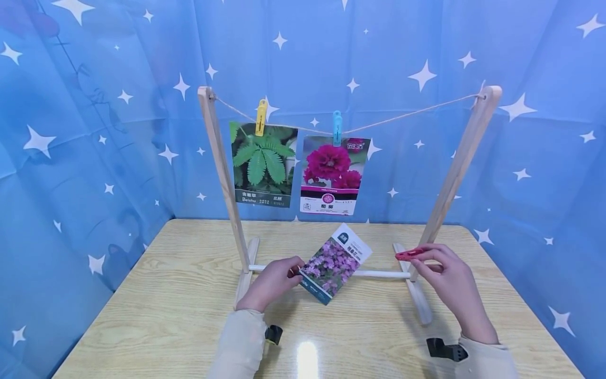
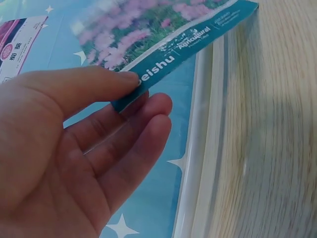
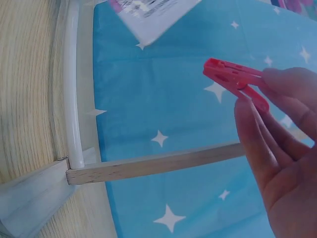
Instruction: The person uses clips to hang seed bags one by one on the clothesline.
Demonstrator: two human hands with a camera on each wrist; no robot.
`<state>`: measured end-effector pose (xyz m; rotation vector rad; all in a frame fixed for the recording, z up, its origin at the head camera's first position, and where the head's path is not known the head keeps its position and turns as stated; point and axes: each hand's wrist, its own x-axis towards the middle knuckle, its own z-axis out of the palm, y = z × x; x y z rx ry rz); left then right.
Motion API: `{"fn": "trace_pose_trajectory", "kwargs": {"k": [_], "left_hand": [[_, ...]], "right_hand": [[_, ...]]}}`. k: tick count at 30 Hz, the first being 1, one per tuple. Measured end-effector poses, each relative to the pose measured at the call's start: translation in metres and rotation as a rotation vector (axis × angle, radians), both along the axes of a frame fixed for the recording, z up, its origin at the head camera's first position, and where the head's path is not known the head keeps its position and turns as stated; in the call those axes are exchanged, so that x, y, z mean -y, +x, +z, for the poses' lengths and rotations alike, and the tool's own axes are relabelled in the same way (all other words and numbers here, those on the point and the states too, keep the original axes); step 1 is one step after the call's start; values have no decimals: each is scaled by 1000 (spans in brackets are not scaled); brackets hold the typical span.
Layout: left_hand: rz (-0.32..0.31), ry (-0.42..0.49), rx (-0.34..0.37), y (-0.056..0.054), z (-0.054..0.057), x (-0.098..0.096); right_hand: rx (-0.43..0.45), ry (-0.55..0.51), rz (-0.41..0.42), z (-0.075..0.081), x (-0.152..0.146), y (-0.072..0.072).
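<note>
My left hand (image 1: 276, 283) pinches a seed packet with pink-purple flowers (image 1: 333, 261) by its lower left corner, thumb on the printed face. The packet tilts to the right above the table, in front of the stand's white bar. In the left wrist view, the thumb presses on the packet's teal strip (image 2: 193, 44). My right hand (image 1: 452, 281) pinches a red clothespin (image 3: 233, 77) by its handle ends, near the stand's right post. Two packets hang on the string: a green-leaf packet (image 1: 262, 171) under a yellow clothespin (image 1: 261, 117) and a magenta-flower packet (image 1: 331, 173) under a blue clothespin (image 1: 337, 128).
A wooden stand with a left post (image 1: 222, 173) and right post (image 1: 456, 173) holds the sagging string (image 1: 412, 113). A white bar (image 1: 379, 273) joins its feet on the wooden table (image 1: 156, 316). Behind hangs a blue star-patterned curtain (image 1: 379, 52).
</note>
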<state>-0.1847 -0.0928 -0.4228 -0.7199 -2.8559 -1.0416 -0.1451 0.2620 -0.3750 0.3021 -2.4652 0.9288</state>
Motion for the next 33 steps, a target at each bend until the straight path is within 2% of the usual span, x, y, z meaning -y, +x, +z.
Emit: {"fn": "trace_pose_trajectory", "kwargs": {"k": [3,9,16,33], "left_hand": [[-5,-10,-27,0,1,0],[-4,-13,-37,0,-1,-1],[34,-9,-62,0,-2,-3],[87,66,-92,-1,4,-6]], "right_hand": [[1,6,-27,1,-1,1],[-8,-5,-41,2,-2,2],[-41,-29,-44,3,-4,3],[-66,-29,-58,6,-4,3]]}}
